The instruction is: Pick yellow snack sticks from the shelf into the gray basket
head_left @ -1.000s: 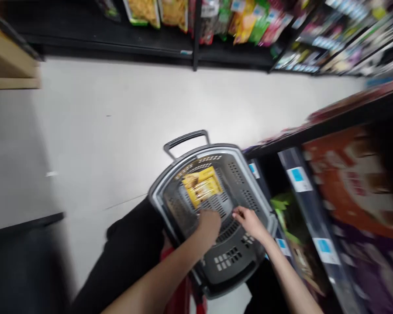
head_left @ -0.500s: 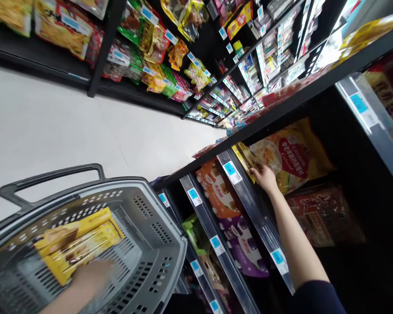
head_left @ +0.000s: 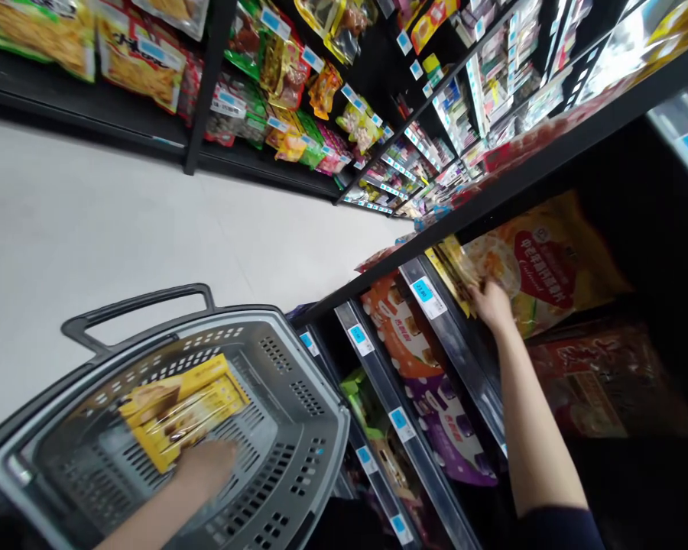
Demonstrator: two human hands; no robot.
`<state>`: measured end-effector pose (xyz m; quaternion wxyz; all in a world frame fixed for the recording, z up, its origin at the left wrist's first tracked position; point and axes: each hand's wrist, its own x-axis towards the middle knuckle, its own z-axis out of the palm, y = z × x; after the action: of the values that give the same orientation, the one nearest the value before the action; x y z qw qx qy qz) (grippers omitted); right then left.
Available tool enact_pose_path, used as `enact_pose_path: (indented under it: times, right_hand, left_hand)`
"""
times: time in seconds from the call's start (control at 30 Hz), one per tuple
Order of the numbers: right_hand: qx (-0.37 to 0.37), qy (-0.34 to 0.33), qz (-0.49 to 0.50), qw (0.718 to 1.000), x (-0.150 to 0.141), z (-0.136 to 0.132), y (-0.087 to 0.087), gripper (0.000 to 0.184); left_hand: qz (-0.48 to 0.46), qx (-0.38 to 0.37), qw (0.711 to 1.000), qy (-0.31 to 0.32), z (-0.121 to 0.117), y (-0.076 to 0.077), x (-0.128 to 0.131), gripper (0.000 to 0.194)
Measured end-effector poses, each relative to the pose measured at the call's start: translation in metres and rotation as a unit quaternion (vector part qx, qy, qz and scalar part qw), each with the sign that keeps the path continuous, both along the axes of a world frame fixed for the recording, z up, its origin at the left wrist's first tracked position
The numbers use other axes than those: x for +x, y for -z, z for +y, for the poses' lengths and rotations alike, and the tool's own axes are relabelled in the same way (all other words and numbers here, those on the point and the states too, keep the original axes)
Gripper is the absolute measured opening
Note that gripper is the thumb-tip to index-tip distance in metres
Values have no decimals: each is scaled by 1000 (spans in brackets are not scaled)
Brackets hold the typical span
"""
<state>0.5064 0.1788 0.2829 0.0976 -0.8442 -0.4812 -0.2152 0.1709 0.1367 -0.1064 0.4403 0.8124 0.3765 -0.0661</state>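
Pinching a glossy yellow packet (head_left: 454,263) beside a bag (head_left: 550,267) seemingly lettered "Oatmeal," the right hand (head_left: 491,302) curls fingers closed; the left hand's (head_left: 207,466) grip, blurred, cannot be told.

The basket (head_left: 283,386) looks like smooth, matt grey plastic, while the yellow packet (head_left: 186,409) inside wears glossy, reflective film. The shelf strip (head_left: 470,374) shows shiny plastic; the pale floor (head_left: 166,221) appears smooth, the dark sleeve (head_left: 562,528) matt cloth.
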Motion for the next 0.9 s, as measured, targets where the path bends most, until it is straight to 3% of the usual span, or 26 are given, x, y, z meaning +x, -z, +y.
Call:
enact_pose_path:
  times: [0.07,0.13,0.17,0.23,0.3,0.37,0.43,0.47,0.53,0.57,0.63,0.7,0.8,0.9]
  right_hand:
    - [68,3,112,991,-29,-42,2,21]
    - [127,-48,289,948,-64,-91,20,24]
    - [141,-71,378,912,-83,-114,35,25]
    - [131,-103,579,798,-118,-150,76,29]
    - [111,-133,749,639,-146,-170,128,38]
    - [94,-152,854,489,-166,-174,185,51]
    - [97,-138,900,401,-177,-170,240,54]
    - [102,-122,911,381,-179,-167,264,53]
    - [118,-85,912,383,-180,-159,304,49]
    - [118,-70,906,400,-179,-156,320,48]
    - [99,-57,879,464,-176,-152,342,44]
    - [75,-52,841,534,-171,-150,354,41]
    - [41,-42,782,620,-166,-149,360,38]
    - [11,-25,748,663,-161,-149,361,32]
  left_hand:
    - [66,44,996,38,0,-6,0,32]
    - [46,24,997,53,-3,-13,3,30]
    - [6,-17,998,53,-5,-16,5,29]
    - [-97,-159,980,63,-9,-23,12,30]
    - [-161,-332,928,51,-11,-28,19,41]
    - [-189,-450,873,20,-10,-30,24,51]
    - [-215,-494,842,-22,-8,-30,26,56]
    - [-231,-504,832,-41,-7,-30,27,57]
    - [-259,-515,814,-70,-6,-30,26,59]
    - [-265,-516,810,-81,-7,-30,26,59]
    - [-258,-504,818,-102,-13,-29,28,58]
    - [-236,-507,820,-120,-22,-26,31,59]
    - [-218,-562,788,-127,-35,-17,36,55]
    - [-209,-558,790,-146,-44,-9,39,48]
